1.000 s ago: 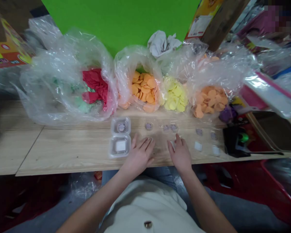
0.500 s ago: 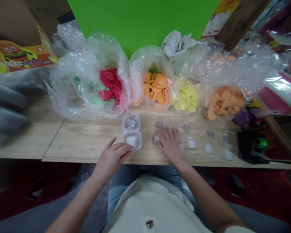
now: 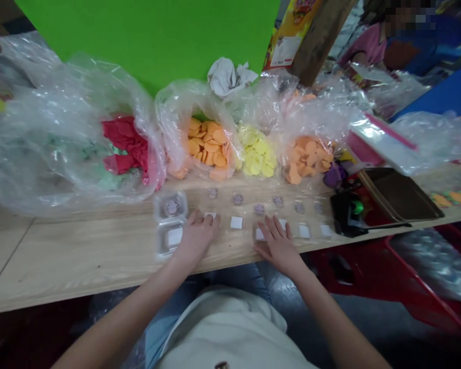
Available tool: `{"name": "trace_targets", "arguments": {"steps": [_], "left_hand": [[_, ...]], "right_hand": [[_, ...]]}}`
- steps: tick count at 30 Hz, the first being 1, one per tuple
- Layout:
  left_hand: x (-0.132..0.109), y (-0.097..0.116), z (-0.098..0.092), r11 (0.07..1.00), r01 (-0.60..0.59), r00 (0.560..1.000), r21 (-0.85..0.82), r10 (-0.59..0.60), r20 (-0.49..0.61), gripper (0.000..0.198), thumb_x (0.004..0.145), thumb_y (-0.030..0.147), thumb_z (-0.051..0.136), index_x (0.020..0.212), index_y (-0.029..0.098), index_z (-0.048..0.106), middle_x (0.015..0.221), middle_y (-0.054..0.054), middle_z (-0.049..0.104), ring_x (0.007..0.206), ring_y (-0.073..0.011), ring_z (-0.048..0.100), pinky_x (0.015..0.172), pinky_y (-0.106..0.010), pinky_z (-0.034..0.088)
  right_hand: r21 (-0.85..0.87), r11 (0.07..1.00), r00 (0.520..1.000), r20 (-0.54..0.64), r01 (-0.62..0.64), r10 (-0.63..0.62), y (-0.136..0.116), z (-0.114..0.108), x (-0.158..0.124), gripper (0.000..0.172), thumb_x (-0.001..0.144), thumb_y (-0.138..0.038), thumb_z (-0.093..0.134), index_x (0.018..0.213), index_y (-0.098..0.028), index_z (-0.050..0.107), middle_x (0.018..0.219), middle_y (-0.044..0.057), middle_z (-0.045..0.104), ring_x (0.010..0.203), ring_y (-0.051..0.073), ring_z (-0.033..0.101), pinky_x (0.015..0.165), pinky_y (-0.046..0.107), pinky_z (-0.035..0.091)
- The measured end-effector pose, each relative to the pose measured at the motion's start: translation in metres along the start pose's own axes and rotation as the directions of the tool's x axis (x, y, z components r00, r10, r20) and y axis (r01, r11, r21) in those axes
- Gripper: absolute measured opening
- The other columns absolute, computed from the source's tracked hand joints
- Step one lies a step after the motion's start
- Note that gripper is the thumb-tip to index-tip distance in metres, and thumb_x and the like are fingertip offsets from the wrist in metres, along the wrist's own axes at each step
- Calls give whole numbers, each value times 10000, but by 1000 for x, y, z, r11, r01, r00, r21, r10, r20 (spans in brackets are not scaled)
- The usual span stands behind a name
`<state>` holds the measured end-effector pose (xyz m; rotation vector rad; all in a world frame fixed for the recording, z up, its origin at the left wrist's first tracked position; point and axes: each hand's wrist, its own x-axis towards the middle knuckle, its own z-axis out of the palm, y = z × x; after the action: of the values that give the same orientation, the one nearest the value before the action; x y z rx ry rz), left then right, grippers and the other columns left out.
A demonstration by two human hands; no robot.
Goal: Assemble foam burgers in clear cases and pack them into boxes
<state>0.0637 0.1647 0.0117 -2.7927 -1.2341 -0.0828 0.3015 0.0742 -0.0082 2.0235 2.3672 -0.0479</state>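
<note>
Along the wooden table stands a row of clear plastic containers, open, with white squares in their near halves and small purple-grey marks in the far halves. My left hand lies over one white square, fingers stretched forward and partly covering it. To its left sits a larger-looking clear container, open, with a white square in its near half. My right hand rests with fingers spread among the containers, next to another white square. Between the hands lies a white square in its container. Neither hand visibly holds anything.
Behind the row stand clear bags with red pieces, orange discs, yellow discs and peach discs. A black holder and a brown tray lie at right. A person is at the far right.
The view has turned right. My left hand has left the leftmost container and moved right onto the neighbouring one. My right hand has shifted right along the row.
</note>
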Motion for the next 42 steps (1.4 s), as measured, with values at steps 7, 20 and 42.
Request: {"name": "trace_targets", "arguments": {"steps": [7, 20, 42], "left_hand": [[-13, 20, -6, 986, -1, 998, -164, 11, 63, 526, 748, 102, 516, 1244, 271, 467, 1401, -114, 361, 1240, -331, 381, 1000, -526, 294], [-146, -66, 16, 63, 480, 583, -875, -768, 264, 537, 803, 426, 512, 1271, 187, 398, 1302, -116, 460, 1207, -242, 431, 1015, -421, 340], [-229, -128, -30, 890, 411, 817, -198, -456, -352, 212, 842, 172, 475, 972, 249, 624, 810, -7, 620, 814, -138, 576, 1038, -443, 296]], "right_hand": [[44, 999, 999, -46, 6, -4, 13, 0, 24, 542, 859, -466, 427, 1333, -208, 377, 1452, 108, 245, 1358, 298, 80, 1047, 580, 84], [652, 752, 990, 15, 97, -140, -229, -19, 119, 571, 794, -314, 532, 1310, -123, 378, 1219, 197, 464, 1112, 295, 469, 875, 432, 430], [969, 244, 935, 110, -26, -338, -288, -44, 126, 472, 836, -404, 447, 1243, -169, 419, 975, 77, 618, 786, 164, 613, 580, 270, 515]]}}
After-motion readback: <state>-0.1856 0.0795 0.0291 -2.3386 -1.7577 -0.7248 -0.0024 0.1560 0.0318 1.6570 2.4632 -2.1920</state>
